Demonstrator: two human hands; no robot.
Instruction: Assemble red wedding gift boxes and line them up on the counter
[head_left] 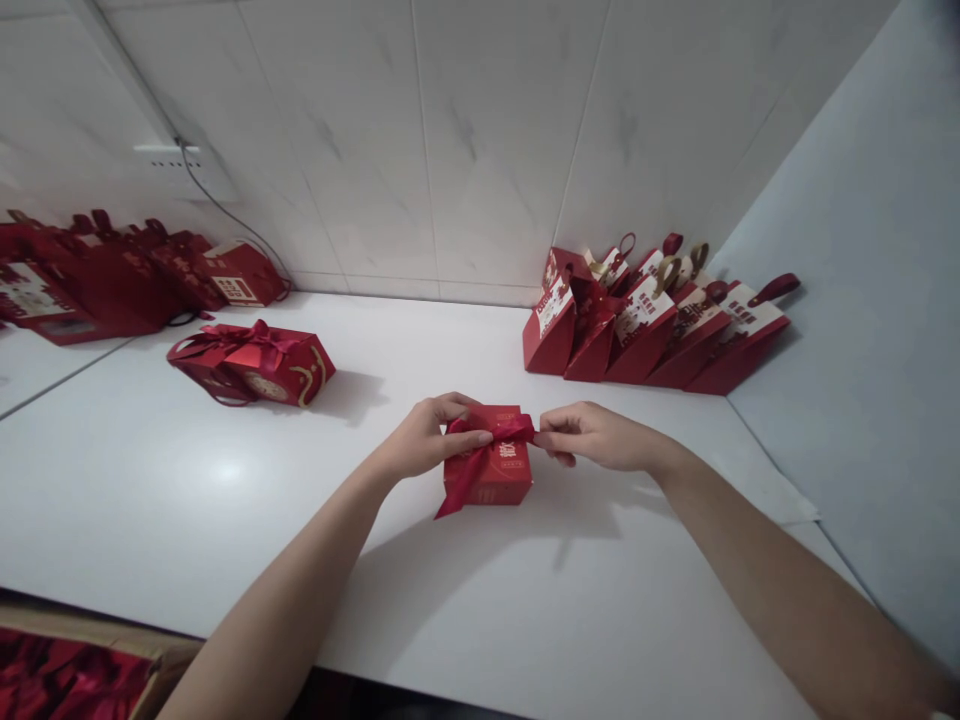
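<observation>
A small red gift box (506, 490) with gold and white print sits on the white table in front of me. Dark red satin ribbon (470, 480) crosses its top, one tail hanging over the near left edge. My left hand (424, 437) grips the box's left side, its thumb pressing the ribbon near the middle of the top. On the right, my right hand (589, 435) pinches the end of a ribbon loop between thumb and fingers, beside the box. The back of the box is partly hidden by my left fingers.
Wrapped red boxes with bows (277, 365) lie at left on the white table (420, 620). Red bags with ribbon handles (637, 325) line the right wall; more red bags (112, 280) stand far left. A carton (161, 665) of red items sits below the front edge.
</observation>
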